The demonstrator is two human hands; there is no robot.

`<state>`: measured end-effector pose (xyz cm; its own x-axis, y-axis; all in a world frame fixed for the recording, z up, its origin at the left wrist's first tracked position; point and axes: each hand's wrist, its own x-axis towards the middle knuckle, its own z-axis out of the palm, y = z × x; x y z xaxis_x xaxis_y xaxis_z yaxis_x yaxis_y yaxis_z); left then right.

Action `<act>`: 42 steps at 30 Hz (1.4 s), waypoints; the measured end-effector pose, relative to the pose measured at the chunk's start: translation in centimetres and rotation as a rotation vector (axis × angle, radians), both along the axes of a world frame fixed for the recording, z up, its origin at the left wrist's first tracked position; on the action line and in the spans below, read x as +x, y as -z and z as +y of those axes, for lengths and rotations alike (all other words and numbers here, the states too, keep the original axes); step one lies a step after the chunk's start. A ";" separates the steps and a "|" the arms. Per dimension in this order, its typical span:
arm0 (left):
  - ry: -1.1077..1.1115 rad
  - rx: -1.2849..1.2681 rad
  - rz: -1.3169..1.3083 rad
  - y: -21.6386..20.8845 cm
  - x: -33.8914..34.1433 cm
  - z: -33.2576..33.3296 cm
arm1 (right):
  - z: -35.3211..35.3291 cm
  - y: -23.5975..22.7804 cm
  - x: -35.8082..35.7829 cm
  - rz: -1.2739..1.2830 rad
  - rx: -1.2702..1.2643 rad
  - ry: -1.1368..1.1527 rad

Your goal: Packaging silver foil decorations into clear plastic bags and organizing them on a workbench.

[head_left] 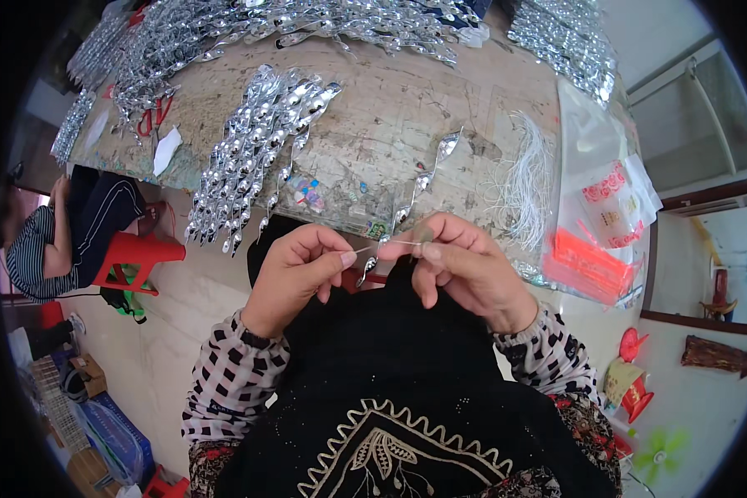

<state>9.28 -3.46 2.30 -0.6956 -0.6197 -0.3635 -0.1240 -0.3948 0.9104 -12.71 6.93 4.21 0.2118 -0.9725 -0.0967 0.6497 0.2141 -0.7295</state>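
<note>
Between my two hands a thin white string (363, 249) is drawn out across a twisted silver strip (424, 180). My left hand (300, 270) pinches one end of the string between thumb and forefinger. The other end is in the pinched fingers of my right hand (471, 264). The strip lies partly on the table, and its near end hangs over the edge between my hands. Whether the string is knotted around it is too small to tell. Left of my hands, a bunch of twisted silver strips (249, 158) overhangs the table edge. Loose white strings (527, 183) lie to the right.
Large heaps of silver strips (307, 25) cover the table's far side. Red scissors (151, 124) and a white scrap (167, 150) lie at the left. Plastic bags (614, 203) and an orange-red packet (589, 266) sit at the right edge. A person (54, 241) sits by a red stool (141, 253).
</note>
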 end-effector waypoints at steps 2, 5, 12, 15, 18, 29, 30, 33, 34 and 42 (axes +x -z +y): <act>-0.040 0.003 0.024 -0.2 -0.5 0.4 | -0.2 0.4 1.3 0.104 -0.046 -0.001; -0.122 -0.046 0.125 -0.2 -0.7 1.1 | -0.8 1.1 2.3 0.663 -0.335 0.041; -0.078 -0.062 0.014 -0.5 -0.1 1.1 | -1.0 0.6 2.4 1.539 -0.773 0.021; -0.077 -0.058 -0.010 -0.2 -0.2 1.1 | -0.9 0.4 2.6 1.635 -0.852 0.007; -0.091 -0.023 -0.014 -0.2 -0.3 1.1 | -1.0 1.0 2.4 1.625 -0.906 0.032; 0.065 0.270 -0.041 -0.4 -0.6 0.4 | -1.8 -0.5 1.4 1.499 -0.650 0.030; 0.064 0.271 -0.041 -0.3 -0.6 0.4 | -1.9 -0.9 1.3 1.540 -0.693 -0.041; 0.133 0.309 -0.022 0.2 -0.8 0.5 | -2.3 -1.4 1.4 1.719 -0.710 -0.215; 0.166 0.279 -0.015 0.2 -1.0 0.6 | -2.5 -1.4 1.6 1.719 -0.709 -0.214; 0.186 -0.052 -0.058 -0.5 -0.5 2.2 | -3.4 0.3 0.7 0.851 -0.172 -0.365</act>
<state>8.74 -1.28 2.82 -0.7784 -0.5017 -0.3773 -0.2431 -0.3132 0.9180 -11.99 3.56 3.88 0.4306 -0.8751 -0.2207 -0.2024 0.1446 -0.9686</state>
